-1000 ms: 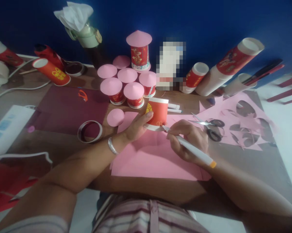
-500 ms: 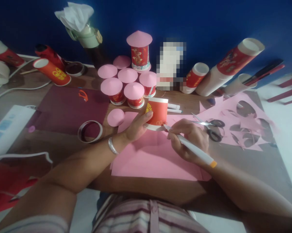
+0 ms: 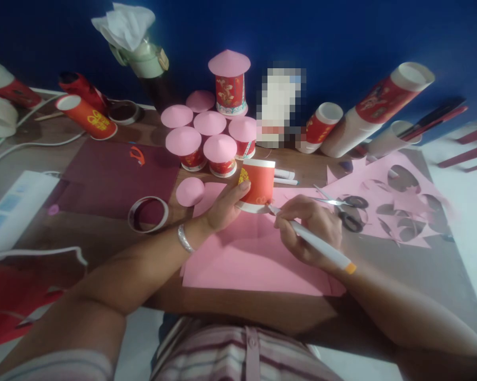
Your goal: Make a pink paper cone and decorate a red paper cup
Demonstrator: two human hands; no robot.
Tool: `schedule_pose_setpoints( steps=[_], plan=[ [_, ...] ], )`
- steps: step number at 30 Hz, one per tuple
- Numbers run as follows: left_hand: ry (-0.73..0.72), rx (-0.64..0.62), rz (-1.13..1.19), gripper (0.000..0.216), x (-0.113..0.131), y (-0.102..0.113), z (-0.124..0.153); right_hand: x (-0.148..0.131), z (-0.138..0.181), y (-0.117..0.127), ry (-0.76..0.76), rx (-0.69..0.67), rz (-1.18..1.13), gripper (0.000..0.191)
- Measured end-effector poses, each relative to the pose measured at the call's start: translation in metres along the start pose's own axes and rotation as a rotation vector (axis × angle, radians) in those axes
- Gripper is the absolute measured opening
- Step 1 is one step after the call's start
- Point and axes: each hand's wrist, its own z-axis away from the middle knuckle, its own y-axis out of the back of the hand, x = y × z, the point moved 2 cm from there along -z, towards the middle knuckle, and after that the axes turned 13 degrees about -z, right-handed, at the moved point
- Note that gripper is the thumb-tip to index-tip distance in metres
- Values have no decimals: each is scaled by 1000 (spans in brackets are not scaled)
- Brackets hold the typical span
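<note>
My left hand is closed around a red-orange paper cup with white bands at both ends, its thumb over a yellow pattern. In my right hand is a white marker with an orange end, held like a pen. The marker's tip meets the cup near its lower edge, beside a faint curly yellow outline. Beneath both hands lie sheets of pink paper. Behind the cup stand several red cups topped with pink paper cones, one of them raised above the others.
Scissors rest by pink paper scraps on the right. A tape roll and a loose pink cone lie to the left. Stacked paper cups lean at the back right; a bottle stands at the back left.
Both hands, the cup and the marker keep nearly the same places. The whole view has shifted very slightly.
</note>
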Motion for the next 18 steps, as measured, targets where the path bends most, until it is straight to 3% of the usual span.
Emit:
schedule_pose_setpoints(
  steps=[18],
  plan=[
    [-8, -7, -31, 41, -1, 0, -1, -1, -1, 0, -12, -28, -40, 10]
  ],
)
